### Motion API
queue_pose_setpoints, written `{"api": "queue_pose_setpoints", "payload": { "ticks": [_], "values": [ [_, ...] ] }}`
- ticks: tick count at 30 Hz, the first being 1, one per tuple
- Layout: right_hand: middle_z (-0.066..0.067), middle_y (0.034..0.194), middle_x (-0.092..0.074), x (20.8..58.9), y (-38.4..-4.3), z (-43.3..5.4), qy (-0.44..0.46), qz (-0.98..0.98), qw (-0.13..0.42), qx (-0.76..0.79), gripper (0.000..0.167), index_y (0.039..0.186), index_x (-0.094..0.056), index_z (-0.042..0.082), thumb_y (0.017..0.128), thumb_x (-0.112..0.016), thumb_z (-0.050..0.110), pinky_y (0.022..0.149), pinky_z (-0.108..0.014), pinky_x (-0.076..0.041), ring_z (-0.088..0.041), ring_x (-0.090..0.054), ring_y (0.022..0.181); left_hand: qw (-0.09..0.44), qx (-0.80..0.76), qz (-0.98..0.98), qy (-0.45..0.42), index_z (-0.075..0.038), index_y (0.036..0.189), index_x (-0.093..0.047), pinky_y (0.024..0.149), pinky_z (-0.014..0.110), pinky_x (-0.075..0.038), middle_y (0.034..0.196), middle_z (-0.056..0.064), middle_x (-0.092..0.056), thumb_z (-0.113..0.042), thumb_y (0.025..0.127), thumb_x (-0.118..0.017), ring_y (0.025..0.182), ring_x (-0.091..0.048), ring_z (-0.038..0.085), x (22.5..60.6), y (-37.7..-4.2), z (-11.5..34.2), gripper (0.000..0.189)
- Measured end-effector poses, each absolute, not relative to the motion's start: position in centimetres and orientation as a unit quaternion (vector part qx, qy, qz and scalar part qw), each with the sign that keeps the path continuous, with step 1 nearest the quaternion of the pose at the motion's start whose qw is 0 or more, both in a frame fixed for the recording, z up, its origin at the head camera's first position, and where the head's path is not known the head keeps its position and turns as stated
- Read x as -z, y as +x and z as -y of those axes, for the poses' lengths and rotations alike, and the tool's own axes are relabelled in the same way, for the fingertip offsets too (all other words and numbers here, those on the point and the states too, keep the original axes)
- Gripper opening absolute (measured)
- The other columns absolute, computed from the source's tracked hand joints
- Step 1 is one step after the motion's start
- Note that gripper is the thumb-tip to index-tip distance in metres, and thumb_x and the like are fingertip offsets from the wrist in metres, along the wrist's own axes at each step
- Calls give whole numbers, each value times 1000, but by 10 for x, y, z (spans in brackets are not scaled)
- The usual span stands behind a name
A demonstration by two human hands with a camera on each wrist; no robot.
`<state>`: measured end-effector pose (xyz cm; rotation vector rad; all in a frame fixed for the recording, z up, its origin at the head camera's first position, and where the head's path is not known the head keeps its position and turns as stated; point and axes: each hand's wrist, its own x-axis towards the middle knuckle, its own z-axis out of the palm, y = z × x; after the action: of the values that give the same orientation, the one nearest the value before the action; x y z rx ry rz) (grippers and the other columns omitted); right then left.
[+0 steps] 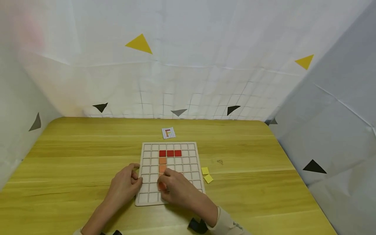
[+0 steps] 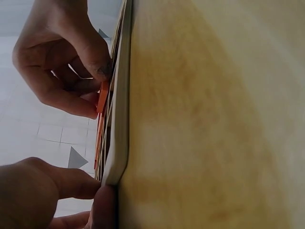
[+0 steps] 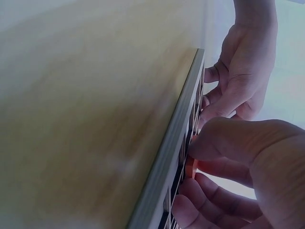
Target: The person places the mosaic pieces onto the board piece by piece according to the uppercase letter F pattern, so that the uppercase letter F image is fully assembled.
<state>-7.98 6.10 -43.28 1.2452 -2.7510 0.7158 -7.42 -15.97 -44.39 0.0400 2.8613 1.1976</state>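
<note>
A pale wooden grid board lies on the table. My left hand grips its left edge, thumb and finger pinching the rim in the left wrist view. Over the board's lower middle, my right hand pinches an orange square tile between thumb and fingers, right at the grid. Three red tiles fill cells in a row near the top. Beneath the leftmost red one, orange tiles run down a column, its lower part partly hidden by the right hand.
Two yellow tiles lie just right of the board. Behind it is a small card printed with a coloured grid pattern. White sheeting with triangle marks stands around the wooden table. A black device sits by the right wrist.
</note>
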Motion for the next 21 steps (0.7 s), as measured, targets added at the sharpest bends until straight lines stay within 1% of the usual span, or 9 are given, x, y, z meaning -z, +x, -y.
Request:
{"api": "queue_pose_setpoints", "payload": {
  "ticks": [7,13,21],
  "values": [
    [4,88,-54,434,-79,-63,404,885,19,-230,20,91,-69,11,75,-79,5,64,-11,-37,-4,-45,74,23,-386,-922,13,2,128,-59,62,29,-44,82,0,-58,-7,85,-70,70,-55,11,443,-73,158,45],
    [4,90,-54,435,-79,-64,411,882,15,-230,18,92,-69,12,77,-78,7,65,-11,-37,-4,-45,75,24,-383,-923,12,3,128,-59,62,30,-44,82,0,-58,-7,85,-70,70,-55,11,443,-74,159,46],
    [3,89,-55,433,-77,-67,426,876,34,-222,16,94,-70,12,80,-78,10,64,-9,-35,-2,-44,72,22,-380,-924,16,2,128,-59,61,30,-44,83,0,-58,-7,85,-69,70,-54,11,444,-75,160,45]
  ]
}}
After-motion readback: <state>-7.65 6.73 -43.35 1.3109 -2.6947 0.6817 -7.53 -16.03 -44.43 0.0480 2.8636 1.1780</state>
